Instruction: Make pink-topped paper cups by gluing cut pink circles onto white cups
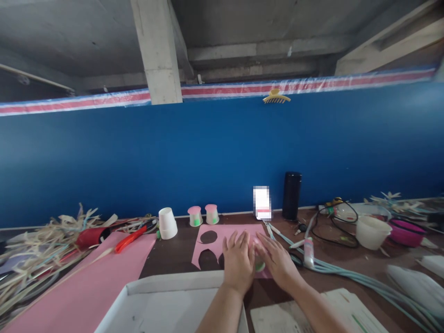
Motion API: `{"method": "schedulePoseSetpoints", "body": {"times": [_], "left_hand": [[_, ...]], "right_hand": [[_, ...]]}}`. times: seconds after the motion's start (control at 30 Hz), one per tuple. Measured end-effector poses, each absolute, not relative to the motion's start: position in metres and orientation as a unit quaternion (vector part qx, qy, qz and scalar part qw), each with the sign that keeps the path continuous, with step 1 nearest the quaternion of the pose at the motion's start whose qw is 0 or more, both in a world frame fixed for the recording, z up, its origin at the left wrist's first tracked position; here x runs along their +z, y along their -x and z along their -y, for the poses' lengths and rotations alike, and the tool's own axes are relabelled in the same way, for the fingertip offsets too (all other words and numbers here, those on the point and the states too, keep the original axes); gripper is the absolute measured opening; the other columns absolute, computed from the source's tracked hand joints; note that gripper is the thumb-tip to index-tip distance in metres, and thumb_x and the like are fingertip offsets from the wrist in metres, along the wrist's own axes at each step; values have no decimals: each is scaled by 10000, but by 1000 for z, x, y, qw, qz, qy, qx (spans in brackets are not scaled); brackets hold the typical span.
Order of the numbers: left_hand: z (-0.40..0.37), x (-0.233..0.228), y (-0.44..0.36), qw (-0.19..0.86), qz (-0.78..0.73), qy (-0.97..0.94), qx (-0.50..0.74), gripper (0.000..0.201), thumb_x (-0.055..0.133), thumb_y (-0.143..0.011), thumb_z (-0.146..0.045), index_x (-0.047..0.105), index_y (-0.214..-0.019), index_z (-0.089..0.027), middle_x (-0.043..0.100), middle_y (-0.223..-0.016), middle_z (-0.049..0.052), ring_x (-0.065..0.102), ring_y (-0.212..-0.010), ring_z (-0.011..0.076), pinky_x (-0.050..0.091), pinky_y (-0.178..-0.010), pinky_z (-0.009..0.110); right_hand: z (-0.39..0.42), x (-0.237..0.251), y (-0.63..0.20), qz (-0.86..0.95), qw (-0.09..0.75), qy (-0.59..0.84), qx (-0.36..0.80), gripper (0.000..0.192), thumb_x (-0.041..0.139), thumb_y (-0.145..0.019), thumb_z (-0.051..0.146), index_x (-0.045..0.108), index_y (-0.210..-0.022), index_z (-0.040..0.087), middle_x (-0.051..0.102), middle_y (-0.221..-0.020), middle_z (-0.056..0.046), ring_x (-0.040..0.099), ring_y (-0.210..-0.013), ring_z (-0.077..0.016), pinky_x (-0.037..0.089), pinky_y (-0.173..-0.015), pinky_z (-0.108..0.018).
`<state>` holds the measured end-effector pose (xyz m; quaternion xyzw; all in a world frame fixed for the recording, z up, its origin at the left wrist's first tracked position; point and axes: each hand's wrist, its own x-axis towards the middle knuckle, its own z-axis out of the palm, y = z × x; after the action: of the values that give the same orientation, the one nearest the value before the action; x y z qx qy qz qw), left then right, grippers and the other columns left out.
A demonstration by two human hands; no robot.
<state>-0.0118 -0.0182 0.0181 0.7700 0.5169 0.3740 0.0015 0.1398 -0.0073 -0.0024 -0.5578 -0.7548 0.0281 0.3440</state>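
Centrally, a half-hidden pink-and-green item (259, 267) is being covered by left hand (239, 260) and right hand (278, 260) over the holed pink sheet (219, 229); fingers (230, 243) are being held slightly apart, any grip unclear.

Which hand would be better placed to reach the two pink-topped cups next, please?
Probably the left hand: it lies nearer the pink-topped cups, while the right hand would have to reach past it.
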Motion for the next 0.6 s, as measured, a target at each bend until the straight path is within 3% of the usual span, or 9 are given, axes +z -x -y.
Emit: {"method": "schedulePoseSetpoints", "body": {"times": [0.37, 0.6], "left_hand": [[17, 15, 10, -12, -518, -768, 378, 418, 304, -932, -298, 499, -1291, -208, 550, -1302, 68, 387, -1273, 261, 247, -1067, 561], [16, 14, 12, -30, -519, -771, 367, 421, 320, -926, -320, 507, -1287, -216, 538, -1317, 59, 382, -1275, 275, 234, -1074, 558]], "right_hand": [[9, -2, -138, 755, 310, 578, 8, 499, 289, -939, 453, 459, -1337, 206, 531, -1329, -73, 462, -1230, -249, 379, -996, -435], [12, -5, -136, 741, 330, 582, -49, 579, 334, -917, 474, 296, -1424, 199, 429, -1411, -101, 390, -1287, -263, 350, -1013, -454]]}}
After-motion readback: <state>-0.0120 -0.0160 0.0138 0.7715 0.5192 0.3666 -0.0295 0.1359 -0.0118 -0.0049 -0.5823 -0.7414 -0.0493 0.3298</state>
